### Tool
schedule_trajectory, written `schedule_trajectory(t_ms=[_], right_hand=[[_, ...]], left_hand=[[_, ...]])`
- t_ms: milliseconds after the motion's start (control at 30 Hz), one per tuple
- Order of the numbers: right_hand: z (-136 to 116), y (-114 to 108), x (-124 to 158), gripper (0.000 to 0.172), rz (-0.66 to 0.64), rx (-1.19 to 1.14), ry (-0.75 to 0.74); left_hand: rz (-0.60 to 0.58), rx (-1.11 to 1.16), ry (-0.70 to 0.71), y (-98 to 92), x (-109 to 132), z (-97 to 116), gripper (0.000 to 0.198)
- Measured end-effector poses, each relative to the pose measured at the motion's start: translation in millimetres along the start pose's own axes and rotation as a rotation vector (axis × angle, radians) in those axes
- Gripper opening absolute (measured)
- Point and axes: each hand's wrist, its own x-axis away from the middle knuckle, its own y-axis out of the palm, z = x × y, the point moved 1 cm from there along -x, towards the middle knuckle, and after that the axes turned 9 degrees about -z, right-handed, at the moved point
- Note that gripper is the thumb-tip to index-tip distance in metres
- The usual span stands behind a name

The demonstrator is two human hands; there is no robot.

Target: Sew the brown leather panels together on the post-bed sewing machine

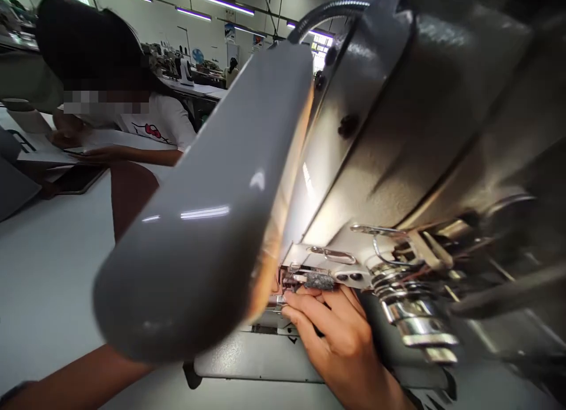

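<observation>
The bulky grey sewing machine point(380, 156) slants across the view's right side, its small metal fittings point(333, 255) brightly lit below.

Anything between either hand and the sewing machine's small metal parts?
Nothing visible blocks the right hand; its fingers are at the metal parts of the sewing machine. The grey lamp head hides the left hand, so its path can't be judged.

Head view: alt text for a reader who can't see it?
The wearer's right hand is at small metal parts of a sewing machine; a grey lamp hides the left hand. Beyond is a co-worker in a white top.
</observation>
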Motion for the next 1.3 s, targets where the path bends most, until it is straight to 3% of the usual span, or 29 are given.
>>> schedule_trajectory(t_ms=[167,267,333,367,400,467,533,633,733,867,1000,1100,1233,1300], right_hand=[[9,-9,15,0.019,0.05,-0.015,0.102],[24,-7,37,0.021,-0.035,-0.018,0.24],[33,0,51,0.021,-0.228,-0.038,0.358],[36,4,56,0.021,-0.337,-0.052,0.408],[38,8,61,0.021,-0.437,-0.066,0.448],[40,18,66,0.022,-0.568,-0.087,0.494],[40,28,70,0.021,-0.645,-0.101,0.522],[42,42,76,0.017,-0.726,-0.14,0.557],[45,50,84,0.018,-0.736,-0.238,0.592],[38,41,90,0.022,-0.702,-0.551,0.673],[21,20,82,0.011,-0.692,-1.03,0.698],[7,9,70,0.035,-0.632,-1.303,0.694],[-9,9,54,0.043,-0.449,-1.821,0.761],[-15,13,51,0.037,-0.374,-1.886,0.803]], left_hand=[[-0.052,0.048,0.066,-9.9,-1,-8,0.044],[0.029,0.047,0.117,0.8,14,5,0.036],[0.06,0.052,0.216,22.2,30,20,0.03],[-0.004,0.068,0.248,37.2,37,28,0.03],[-0.117,0.081,0.23,54.0,43,36,0.033],[-0.459,0.049,0.077,89.5,50,48,0.046],[-0.623,-0.004,-0.042,119.0,50,56,0.054],[-0.648,-0.046,-0.1,146.0,44,65,0.05],[-0.597,-0.028,-0.084,154.8,43,72,0.043],[-0.446,0.038,0.024,146.1,53,77,0.024],[-0.235,0.127,0.205,113.4,56,74,0.022],[-0.079,0.308,0.202,77.3,46,73,0.031],[-0.124,0.481,0.045,44.5,36,75,0.031],[-0.156,0.51,0.0,40.8,40,75,0.026]])
